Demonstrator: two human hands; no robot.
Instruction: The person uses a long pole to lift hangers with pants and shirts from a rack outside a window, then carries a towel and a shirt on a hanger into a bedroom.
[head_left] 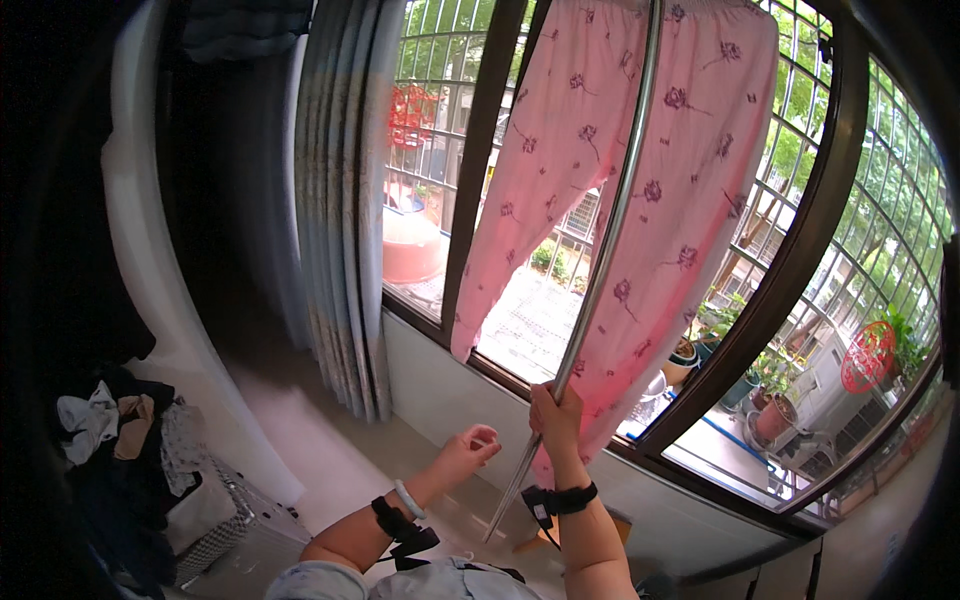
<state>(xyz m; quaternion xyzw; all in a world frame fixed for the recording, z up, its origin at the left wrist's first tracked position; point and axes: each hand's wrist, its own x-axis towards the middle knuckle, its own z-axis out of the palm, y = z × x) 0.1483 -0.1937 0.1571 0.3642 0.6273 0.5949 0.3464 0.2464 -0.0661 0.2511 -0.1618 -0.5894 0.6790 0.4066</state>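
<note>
A long metal pole (pixel 637 118) slants up from near my body, past the top of the view. My right hand (pixel 557 415) is closed around its lower part, and the pole's bottom end sticks out below. Left of the pole, my left hand (pixel 468 455) hangs apart from it, fingers loosely curved, with nothing visible in them. Pink trousers (pixel 690 150) with dark flower prints hang in front of the window, both legs down, and the pole crosses in front of them. How the top of the pole meets the trousers is out of view.
Dark-framed windows (pixel 470 170) with metal bars behind them fill the far side. A grey-blue curtain (pixel 345 210) hangs at the left. Heaped clothes (pixel 135 425) lie on a basket (pixel 220 520) at lower left. Potted plants (pixel 775 415) stand outside at the right.
</note>
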